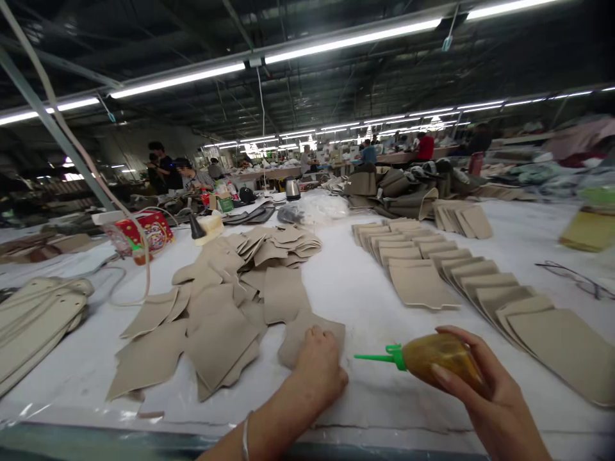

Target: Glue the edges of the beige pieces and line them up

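Note:
In my right hand [485, 378] is a squeeze bottle [439, 360] of amber glue, tipped on its side with its thin green nozzle pointing left. My left hand [319, 365] is closed over a beige leather-like piece [293, 338], its fingers curled at the piece's right side; what the fingertips do is partly hidden. The nozzle tip is apart from the piece, just to its right. A loose heap of similar beige pieces [221, 339] lies to the left. On the right, more pieces [420, 285] are fanned out in overlapping rows.
Eyeglasses [574, 276] and a container of amber liquid [589, 227] are at the far right. Larger beige panels [43, 320] lie far left, near a red box [144, 232] and a hanging cable [144, 262]. A kettle [292, 189] stands behind; several people work farther back.

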The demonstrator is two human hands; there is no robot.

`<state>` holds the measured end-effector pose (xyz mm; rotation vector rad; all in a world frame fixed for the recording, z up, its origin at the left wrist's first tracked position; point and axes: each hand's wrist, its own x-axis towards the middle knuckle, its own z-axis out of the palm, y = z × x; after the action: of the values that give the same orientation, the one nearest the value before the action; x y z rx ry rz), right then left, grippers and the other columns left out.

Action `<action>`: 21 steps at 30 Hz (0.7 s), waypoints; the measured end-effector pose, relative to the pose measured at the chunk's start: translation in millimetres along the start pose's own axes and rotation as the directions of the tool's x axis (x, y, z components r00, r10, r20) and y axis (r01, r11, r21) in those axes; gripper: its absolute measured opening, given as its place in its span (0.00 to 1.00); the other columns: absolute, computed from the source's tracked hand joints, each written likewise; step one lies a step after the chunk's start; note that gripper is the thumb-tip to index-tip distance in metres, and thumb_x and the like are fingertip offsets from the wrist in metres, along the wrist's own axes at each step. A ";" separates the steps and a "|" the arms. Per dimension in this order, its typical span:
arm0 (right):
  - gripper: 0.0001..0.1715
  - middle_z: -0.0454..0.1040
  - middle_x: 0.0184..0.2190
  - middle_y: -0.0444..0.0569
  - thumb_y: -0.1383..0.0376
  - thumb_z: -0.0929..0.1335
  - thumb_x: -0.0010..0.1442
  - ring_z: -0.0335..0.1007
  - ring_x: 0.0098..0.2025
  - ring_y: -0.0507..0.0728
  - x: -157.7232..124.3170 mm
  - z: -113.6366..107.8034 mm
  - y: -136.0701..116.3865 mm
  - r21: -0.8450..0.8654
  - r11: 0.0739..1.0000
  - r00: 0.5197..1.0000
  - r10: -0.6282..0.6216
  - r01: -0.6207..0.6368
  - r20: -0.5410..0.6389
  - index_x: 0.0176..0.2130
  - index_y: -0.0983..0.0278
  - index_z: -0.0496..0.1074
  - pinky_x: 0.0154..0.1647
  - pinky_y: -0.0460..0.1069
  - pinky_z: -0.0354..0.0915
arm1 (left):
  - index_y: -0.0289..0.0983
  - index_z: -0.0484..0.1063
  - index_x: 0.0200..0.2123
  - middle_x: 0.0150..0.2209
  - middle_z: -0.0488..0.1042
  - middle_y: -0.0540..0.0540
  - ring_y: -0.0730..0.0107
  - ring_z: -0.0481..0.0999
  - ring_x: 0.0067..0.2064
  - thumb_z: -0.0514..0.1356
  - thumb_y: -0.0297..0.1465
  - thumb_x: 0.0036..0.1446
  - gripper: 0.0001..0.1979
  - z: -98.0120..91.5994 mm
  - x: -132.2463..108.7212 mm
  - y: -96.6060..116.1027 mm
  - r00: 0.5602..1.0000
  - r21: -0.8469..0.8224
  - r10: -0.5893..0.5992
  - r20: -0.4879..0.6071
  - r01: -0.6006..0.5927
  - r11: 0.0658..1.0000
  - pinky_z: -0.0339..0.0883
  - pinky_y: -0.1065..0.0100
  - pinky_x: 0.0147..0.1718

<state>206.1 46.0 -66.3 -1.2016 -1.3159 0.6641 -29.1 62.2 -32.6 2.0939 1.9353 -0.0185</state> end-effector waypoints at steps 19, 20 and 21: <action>0.27 0.69 0.47 0.46 0.52 0.73 0.55 0.70 0.44 0.59 19.5 11.7 -7.4 -0.115 0.983 0.989 -0.142 0.145 0.029 0.52 0.55 0.66 0.43 0.47 0.68 | 0.34 0.68 0.48 0.48 0.70 0.35 0.52 0.73 0.46 0.56 0.30 0.56 0.15 -19.7 5.0 -14.1 0.990 0.049 0.109 0.093 -0.114 0.992 0.68 0.57 0.44; 0.27 0.69 0.48 0.47 0.52 0.73 0.55 0.70 0.44 0.60 19.6 10.2 -7.8 -0.112 0.985 0.991 -0.131 0.132 0.014 0.51 0.55 0.67 0.42 0.46 0.69 | 0.33 0.68 0.48 0.48 0.70 0.34 0.51 0.73 0.47 0.57 0.29 0.55 0.16 -20.6 4.6 -11.5 0.990 0.052 0.099 0.103 -0.105 0.993 0.68 0.57 0.45; 0.27 0.69 0.48 0.47 0.52 0.73 0.54 0.70 0.44 0.60 19.6 9.0 -8.0 -0.113 0.985 0.992 -0.127 0.127 0.006 0.51 0.56 0.67 0.42 0.46 0.69 | 0.32 0.69 0.48 0.49 0.70 0.33 0.50 0.73 0.47 0.57 0.29 0.54 0.17 -21.2 5.0 -8.5 0.990 0.057 0.091 0.110 -0.098 0.994 0.68 0.56 0.45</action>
<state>199.6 63.8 -53.4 -1.1968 -1.4325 0.5024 -40.9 72.2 -15.0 2.1748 1.7935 -0.1700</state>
